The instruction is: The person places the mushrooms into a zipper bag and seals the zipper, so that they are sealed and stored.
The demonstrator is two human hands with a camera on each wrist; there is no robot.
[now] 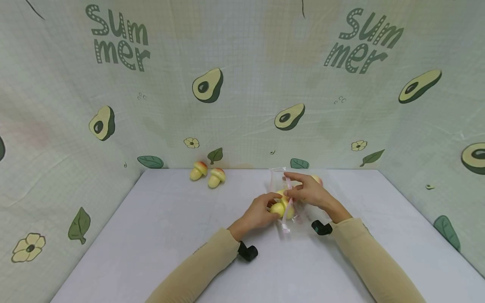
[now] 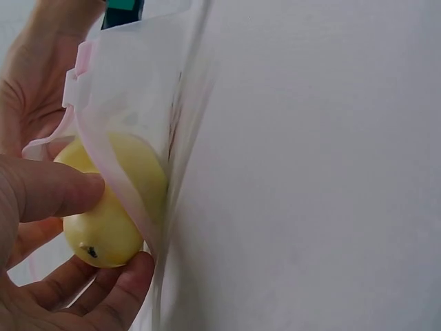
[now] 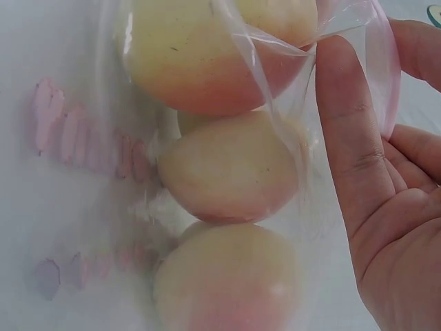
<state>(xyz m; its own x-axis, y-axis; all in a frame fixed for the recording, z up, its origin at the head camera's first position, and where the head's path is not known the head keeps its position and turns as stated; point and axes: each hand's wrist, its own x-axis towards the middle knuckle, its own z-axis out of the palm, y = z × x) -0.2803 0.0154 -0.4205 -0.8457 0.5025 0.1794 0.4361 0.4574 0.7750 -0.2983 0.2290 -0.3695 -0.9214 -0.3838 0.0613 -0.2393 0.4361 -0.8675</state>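
Observation:
A clear zip bag with a pink closure strip lies toward the right side of the table. My left hand holds a yellow toy mushroom at the bag's mouth, its thumb on top and fingers beneath, the pink strip crossing over the mushroom. At the other side of the mouth, my right hand pinches the pink-edged plastic. Several mushrooms with reddish-tinged caps show through the film in the right wrist view. One reddish cap appears behind the right hand in the head view.
Two more toy mushrooms, with red-and-yellow caps, lie near the table's back edge, left of centre. A printed cloth with avocados and leaves hangs behind and along both sides of the white table. Black wrist cameras sit below both wrists.

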